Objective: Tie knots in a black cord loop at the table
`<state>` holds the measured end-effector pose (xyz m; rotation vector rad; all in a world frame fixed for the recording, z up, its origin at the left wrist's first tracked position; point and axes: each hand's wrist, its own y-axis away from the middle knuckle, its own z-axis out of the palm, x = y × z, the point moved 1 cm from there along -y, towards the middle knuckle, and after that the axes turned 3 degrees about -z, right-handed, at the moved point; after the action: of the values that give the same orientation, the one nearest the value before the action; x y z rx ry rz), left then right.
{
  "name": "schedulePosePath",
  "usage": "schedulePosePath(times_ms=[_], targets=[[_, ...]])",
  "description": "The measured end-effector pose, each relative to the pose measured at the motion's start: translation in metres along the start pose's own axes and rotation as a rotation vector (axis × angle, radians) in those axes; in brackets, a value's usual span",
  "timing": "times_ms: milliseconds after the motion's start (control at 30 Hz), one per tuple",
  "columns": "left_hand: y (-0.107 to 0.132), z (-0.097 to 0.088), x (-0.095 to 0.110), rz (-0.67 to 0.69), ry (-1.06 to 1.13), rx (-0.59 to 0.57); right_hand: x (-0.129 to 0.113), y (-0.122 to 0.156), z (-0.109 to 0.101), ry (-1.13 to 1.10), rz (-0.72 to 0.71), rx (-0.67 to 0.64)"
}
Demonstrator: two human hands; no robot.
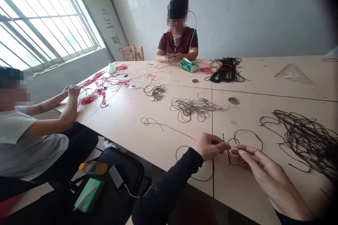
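My left hand (211, 146), in a dark sleeve, pinches a thin black cord (246, 133) just above the pale table (148, 126). My right hand (260, 163) meets it from the right, fingertips closed on the same cord where it loops and crosses. The cord trails left in a long curve and forms a loop behind my fingers. A big pile of black cords (306, 140) lies just right of my hands.
A smaller tangle of black cords (191, 107) lies mid-table, another bundle (227, 69) at the far side beside a green tissue box (188, 65). Red cords (99, 86) spread at the left. One person sits left, another opposite. A black bag (118, 175) stands below.
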<state>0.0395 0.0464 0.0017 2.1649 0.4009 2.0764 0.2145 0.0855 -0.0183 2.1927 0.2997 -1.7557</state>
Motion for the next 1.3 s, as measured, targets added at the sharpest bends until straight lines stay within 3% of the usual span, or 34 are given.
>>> schedulePosePath(times_ms=[200, 400, 567, 733, 1033, 1300], targets=[[0.006, 0.005, 0.013, 0.139, -0.067, -0.006, -0.027, 0.005, 0.005, 0.139, -0.134, -0.083], [0.004, 0.003, 0.016, -0.002, -0.026, -0.051, -0.026, 0.001, 0.005, 0.002, -0.123, -0.062], [0.005, 0.004, 0.015, -0.035, -0.037, -0.080, -0.028, 0.008, 0.002, -0.079, -0.105, -0.054], [0.005, 0.004, 0.017, -0.032, -0.048, -0.089, -0.036, 0.012, 0.006, 0.008, -0.165, -0.129], [0.012, 0.002, 0.015, -0.046, 0.019, -0.093, -0.042, 0.019, 0.008, 0.181, -0.231, -0.115], [0.009, 0.001, 0.013, -0.058, 0.079, -0.082, -0.043, 0.018, 0.009, 0.194, -0.249, -0.164]])
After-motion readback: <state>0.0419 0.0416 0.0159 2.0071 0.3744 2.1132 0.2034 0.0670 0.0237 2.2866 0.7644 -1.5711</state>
